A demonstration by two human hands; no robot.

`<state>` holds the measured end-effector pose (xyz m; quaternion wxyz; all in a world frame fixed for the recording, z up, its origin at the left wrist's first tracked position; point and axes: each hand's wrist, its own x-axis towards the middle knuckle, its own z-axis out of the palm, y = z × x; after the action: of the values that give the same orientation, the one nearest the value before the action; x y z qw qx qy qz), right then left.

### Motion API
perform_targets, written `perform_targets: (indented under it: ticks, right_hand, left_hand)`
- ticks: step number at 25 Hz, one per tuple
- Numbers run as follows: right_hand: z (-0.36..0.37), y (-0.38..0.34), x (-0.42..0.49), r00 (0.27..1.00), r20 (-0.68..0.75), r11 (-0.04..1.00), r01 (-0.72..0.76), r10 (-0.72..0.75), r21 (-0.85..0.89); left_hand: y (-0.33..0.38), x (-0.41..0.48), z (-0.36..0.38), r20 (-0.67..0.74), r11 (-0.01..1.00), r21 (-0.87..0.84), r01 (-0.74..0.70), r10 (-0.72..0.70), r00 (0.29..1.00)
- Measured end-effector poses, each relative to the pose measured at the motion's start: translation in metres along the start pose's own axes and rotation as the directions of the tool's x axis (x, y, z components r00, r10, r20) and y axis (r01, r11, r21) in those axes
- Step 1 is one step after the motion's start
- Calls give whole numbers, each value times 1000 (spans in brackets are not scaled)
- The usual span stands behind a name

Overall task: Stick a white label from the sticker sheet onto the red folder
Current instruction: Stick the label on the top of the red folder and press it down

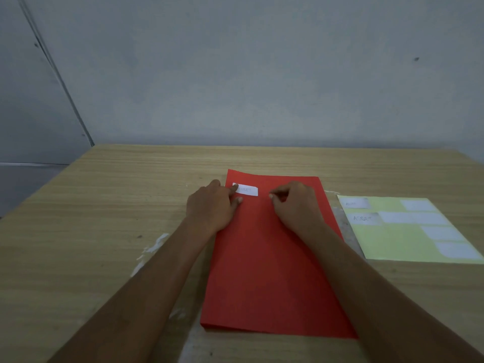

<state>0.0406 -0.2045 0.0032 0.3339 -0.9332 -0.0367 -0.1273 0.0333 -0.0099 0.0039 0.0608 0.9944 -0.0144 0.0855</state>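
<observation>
The red folder lies flat on the wooden table in front of me. A white label with faint handwriting sits near the folder's far left corner. My left hand rests at the folder's left edge, its index fingertip pressing on the label's left end. My right hand rests on the folder just right of the label, fingers curled in, holding nothing that I can see. The pale yellow-green sticker sheet lies to the right of the folder, with several white labels still on it.
The wooden table runs back to a grey wall. Whitish scuffed patches mark the tabletop to the left of the folder and below it. The table's left edge slants away at the far left.
</observation>
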Motion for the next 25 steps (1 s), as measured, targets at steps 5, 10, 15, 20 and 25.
perform_targets:
  ticks: [5,10,15,20,25]
  right_hand:
    - [-24,7,-27,990,-59,911,-141,128,-387]
    - [-43,11,-56,940,-49,811,-318,338,-491]
    - [-49,5,-58,918,-19,822,-364,396,-437]
    - [-53,7,-51,874,3,833,-462,486,-306]
    - [-51,12,-46,835,13,817,-535,550,-214]
  left_hand:
    - [8,-13,-9,-55,985,-162,65,-74,996]
    - [16,-37,-14,-26,938,-261,228,-243,970]
    - [23,-50,-18,-25,923,-264,281,-298,954]
    - [21,-53,-18,-7,895,-318,313,-332,943]
    - [18,-53,-15,-17,880,-350,321,-348,937]
